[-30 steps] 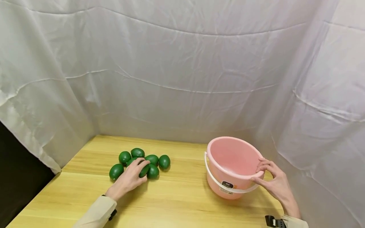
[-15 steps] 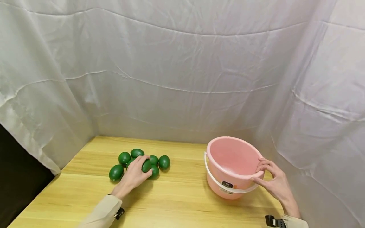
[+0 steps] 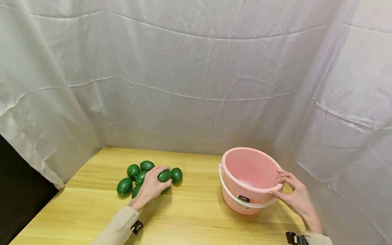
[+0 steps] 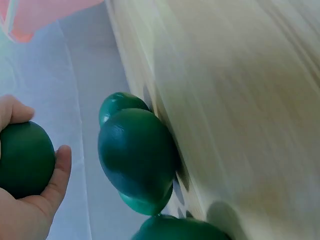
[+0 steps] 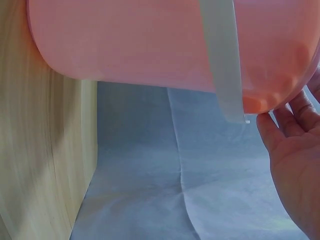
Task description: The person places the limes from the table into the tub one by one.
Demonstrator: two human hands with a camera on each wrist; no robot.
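Observation:
In the head view my left hand (image 3: 152,185) holds a smooth, dark green oval fruit (image 3: 164,176) between thumb and fingers. The left wrist view shows this held fruit (image 4: 25,160) raised off the table, apart from the others. Around and under the hand lie several similar fruits, among them one at the left (image 3: 124,186), one at the back (image 3: 147,165) and one at the right (image 3: 176,175). My right hand (image 3: 295,197) grips the rim of a pink bucket (image 3: 245,183), thumb outside and fingers over the edge. The visible inside of the bucket shows only pink wall.
A wooden table (image 3: 196,217) carries everything. The bucket's white handle (image 3: 254,205) hangs down its front. Grey-white curtain (image 3: 190,85) encloses the back and sides. A dark gap (image 3: 18,190) shows beyond the table's left edge.
My left hand has moved right with the fruit in its grip, uncovering fruits behind it on the left. The right hand and the bucket have stayed in place.

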